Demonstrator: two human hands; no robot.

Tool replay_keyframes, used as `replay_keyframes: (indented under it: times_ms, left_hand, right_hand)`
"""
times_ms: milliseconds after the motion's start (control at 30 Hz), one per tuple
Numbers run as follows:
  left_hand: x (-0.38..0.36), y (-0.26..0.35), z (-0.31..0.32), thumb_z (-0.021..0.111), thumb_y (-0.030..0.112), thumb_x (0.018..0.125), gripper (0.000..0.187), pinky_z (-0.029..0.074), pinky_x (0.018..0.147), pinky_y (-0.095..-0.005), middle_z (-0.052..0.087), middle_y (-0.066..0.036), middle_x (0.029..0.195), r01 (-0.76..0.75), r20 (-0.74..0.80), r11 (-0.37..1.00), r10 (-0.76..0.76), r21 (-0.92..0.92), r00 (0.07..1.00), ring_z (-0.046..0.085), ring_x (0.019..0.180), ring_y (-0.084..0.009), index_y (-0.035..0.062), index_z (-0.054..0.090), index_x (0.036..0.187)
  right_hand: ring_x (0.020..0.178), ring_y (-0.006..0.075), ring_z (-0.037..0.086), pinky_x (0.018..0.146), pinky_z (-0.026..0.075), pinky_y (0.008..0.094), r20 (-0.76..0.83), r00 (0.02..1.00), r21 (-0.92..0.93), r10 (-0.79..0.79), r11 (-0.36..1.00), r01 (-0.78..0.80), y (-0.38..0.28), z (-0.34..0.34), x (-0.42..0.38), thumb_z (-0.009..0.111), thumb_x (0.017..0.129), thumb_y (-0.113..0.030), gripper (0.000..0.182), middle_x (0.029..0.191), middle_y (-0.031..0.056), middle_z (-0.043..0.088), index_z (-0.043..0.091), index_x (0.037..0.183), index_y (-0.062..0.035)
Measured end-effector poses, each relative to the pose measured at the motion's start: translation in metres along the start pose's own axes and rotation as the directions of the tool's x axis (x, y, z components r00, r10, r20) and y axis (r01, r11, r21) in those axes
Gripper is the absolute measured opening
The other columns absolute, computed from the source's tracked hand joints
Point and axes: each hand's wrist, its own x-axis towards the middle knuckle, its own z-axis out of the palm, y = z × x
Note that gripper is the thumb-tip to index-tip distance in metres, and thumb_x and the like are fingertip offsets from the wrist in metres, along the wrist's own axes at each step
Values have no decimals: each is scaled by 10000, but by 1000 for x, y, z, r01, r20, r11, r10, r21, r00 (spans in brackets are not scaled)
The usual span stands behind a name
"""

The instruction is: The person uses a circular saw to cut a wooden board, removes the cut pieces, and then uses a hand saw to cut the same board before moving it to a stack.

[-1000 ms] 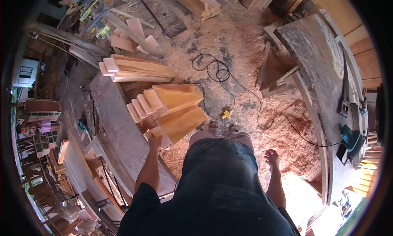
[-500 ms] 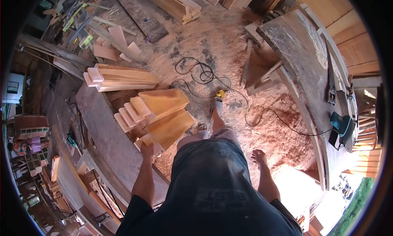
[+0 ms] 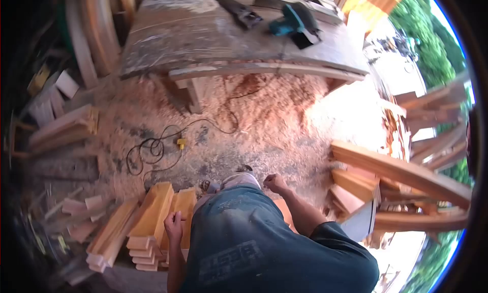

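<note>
My left hand hangs beside stacked wooden boards, its fingers loosely bent and apart, with nothing in them. A second group of boards lies right behind that hand, partly hidden by it and by my shirt. My right hand is in front of my right hip, fingers curled into a loose fist with nothing showing in it. Below it is the shaving-strewn floor.
Ahead stands a workbench bearing a handsaw and a teal power tool. A black cord with a yellow connector loops across the floor. Thick curved timbers jut in from the right.
My view has swung right, bringing the workbench to the front. My left hand has come off the board stack it was touching. My right hand has moved forward and its fingers have curled in.
</note>
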Motion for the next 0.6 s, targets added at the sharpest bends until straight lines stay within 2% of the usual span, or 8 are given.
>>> replay_keyframes:
  times_ms: [67,133,167,300,367,400,500,600]
  left_hand:
    - [19,51,22,551,369,1013,455,387,1003,-339,568,-167,1236,-76,402,986,129,-146,907,512,1141,-184,-23,544,1242]
    - [29,89,49,513,472,1022,681,252,1173,-352,424,-187,1523,-1,719,965,194,-261,668,356,1437,-190,-14,411,1487]
    - [42,84,60,527,465,1016,663,280,1155,-351,459,-179,1494,-17,766,992,106,-123,634,394,1408,-195,-14,440,1466]
    - [119,43,84,589,428,988,584,395,1065,-353,598,-144,1350,-209,766,888,-210,410,608,542,1267,-216,-19,557,1363]
    - [147,58,80,626,397,970,528,456,997,-360,669,-121,1238,-348,666,650,-335,675,666,617,1159,-224,-27,622,1285]
    - [173,51,82,661,339,951,418,510,869,-361,715,-90,1073,-445,575,388,-345,807,742,664,991,-221,-22,695,1159]
    - [196,83,110,610,301,996,310,506,645,-291,605,-10,870,-158,446,669,-282,726,849,568,663,-126,35,687,1136]
    - [201,125,183,678,309,947,432,512,804,-325,688,-83,1143,-166,474,876,-79,453,877,654,975,-193,-16,656,1230]
  right_hand:
    - [726,188,702,702,553,326,-156,983,82,100,993,-88,19,-12,-37,679,802,-218,218,784,103,740,764,904,-45]
    - [762,215,702,719,552,340,-303,942,185,144,979,-90,68,-9,-67,678,799,-232,236,813,127,736,755,909,-38]
    - [780,228,702,728,552,347,-367,916,221,161,972,-82,91,-2,-86,677,797,-239,245,827,140,734,751,911,-35]
    - [863,281,700,790,553,373,-348,729,500,589,775,-387,133,2,-180,684,800,-271,279,927,169,732,738,939,-36]
    - [901,297,702,823,552,378,-431,578,546,693,710,-444,154,16,-218,687,803,-278,291,968,170,733,732,962,-39]
    - [947,305,700,868,546,390,-361,560,588,746,648,-484,163,18,-231,695,811,-293,334,1013,171,730,723,1028,-41]
    - [987,303,699,890,542,385,-374,533,669,759,618,-412,183,30,-247,705,817,-305,378,1030,171,730,711,1085,-38]
    - [1005,297,698,905,537,378,-381,543,723,748,607,-329,194,29,-236,716,822,-315,408,1051,172,730,704,1113,-29]
